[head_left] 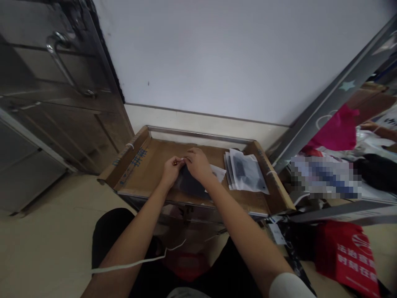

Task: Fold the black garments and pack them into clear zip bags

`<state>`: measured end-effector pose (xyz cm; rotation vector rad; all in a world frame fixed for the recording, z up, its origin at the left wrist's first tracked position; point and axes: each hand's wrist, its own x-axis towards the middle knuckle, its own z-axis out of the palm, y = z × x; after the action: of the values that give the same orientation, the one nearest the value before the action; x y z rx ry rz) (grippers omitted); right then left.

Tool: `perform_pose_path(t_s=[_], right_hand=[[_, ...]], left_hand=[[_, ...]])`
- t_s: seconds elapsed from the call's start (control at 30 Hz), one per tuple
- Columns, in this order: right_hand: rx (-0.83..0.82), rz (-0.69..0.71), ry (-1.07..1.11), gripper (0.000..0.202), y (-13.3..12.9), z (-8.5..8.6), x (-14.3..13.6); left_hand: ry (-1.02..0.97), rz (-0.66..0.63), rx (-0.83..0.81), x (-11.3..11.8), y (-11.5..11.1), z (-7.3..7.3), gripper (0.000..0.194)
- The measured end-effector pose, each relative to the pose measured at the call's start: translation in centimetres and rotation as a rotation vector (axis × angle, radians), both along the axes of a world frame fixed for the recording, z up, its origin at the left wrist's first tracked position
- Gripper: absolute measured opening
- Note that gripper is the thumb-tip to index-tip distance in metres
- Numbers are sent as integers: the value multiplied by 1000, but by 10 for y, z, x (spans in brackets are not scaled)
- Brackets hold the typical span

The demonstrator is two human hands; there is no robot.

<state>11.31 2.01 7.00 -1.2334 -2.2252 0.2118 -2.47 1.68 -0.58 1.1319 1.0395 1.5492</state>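
My left hand (171, 170) is closed in a pinch at the upper edge of a dark, flat, sheet-like piece (190, 183). Meeting it fingertip to fingertip, my right hand (198, 164) has its fingers bent over the same edge. What lies between the fingertips is too small to make out. The dark piece rests on the cardboard lining of a shallow tray-like table (145, 165). Partly behind my right wrist is a whitish sheet or bag (218, 172). Farther right lies a stack of translucent bags (248, 170) with dark contents.
A white wall (201, 62) rises behind the table. At left is a metal door with a handle (66, 68). A cluttered bench with a pink cloth (338, 128) stands at right, a red bag (347, 252) below it. A white cord (136, 262) crosses near my left forearm.
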Motion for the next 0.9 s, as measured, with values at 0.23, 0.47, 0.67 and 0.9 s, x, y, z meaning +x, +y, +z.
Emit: perform_pose_path(t_s=[0.23, 0.47, 0.67, 0.9], right_hand=[[-46, -61, -228, 23, -1, 15, -5], [-17, -28, -376, 24, -1, 21, -2], [12, -64, -503, 23, 0, 26, 20], [6, -135, -538, 21, 3, 39, 89]], left_hand=[[23, -22, -7, -1, 0, -2, 34], [53, -2, 37, -3, 2, -6, 30], [32, 189, 106, -10, 7, -4, 25], [31, 386, 206, -19, 6, -4, 22]])
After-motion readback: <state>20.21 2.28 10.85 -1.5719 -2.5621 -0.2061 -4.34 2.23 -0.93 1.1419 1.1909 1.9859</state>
